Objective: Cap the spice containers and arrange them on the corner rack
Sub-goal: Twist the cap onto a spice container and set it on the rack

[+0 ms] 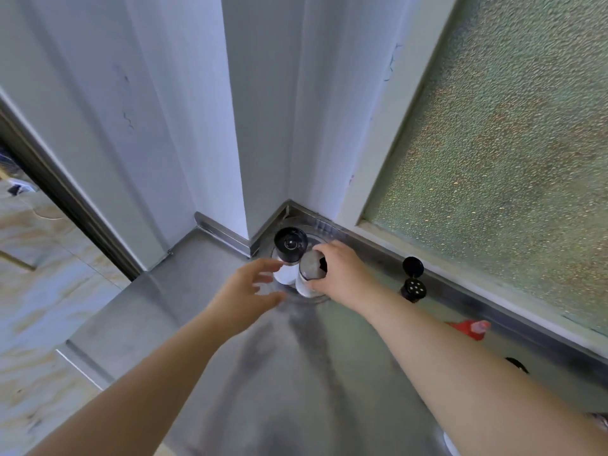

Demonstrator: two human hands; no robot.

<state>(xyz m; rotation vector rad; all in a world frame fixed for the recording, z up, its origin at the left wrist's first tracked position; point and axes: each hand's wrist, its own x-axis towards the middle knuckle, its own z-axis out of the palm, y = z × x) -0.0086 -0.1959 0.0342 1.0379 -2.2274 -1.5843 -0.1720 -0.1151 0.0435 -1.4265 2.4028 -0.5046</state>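
Two spice containers stand touching on the round corner rack (320, 230), tucked into the far corner of the steel worktop (250, 373) where the white wall meets the window frame. The capped container (289, 250) wears its black lid; the second container (309, 274), just beside it toward the near side, shows no cap that I can see. The right hand (335, 271) wraps this one from the right, fingers (320, 250) curled over its rim and thumb low on its white body, so it has a firm hold. The left hand (245, 291) hovers just left of the pair, fingers spread and holding nothing.

The main risk, as I judge it, is crowding. With both hands closing on jars that already touch, a nudge from the left hand could tip the capped container against the wall or off the rack's rim. The held jar, apparently open, would spill if it tilts while being set down or twisted. Fingers over its mouth also block any cap from seating.

One more shaker (413, 286) stands along the worktop's far edge by the window, its flip lid up, well apart from the rack; left so, it stays uncapped. A red-capped item (470, 329) lies farther right along that edge, too blurred to identify.
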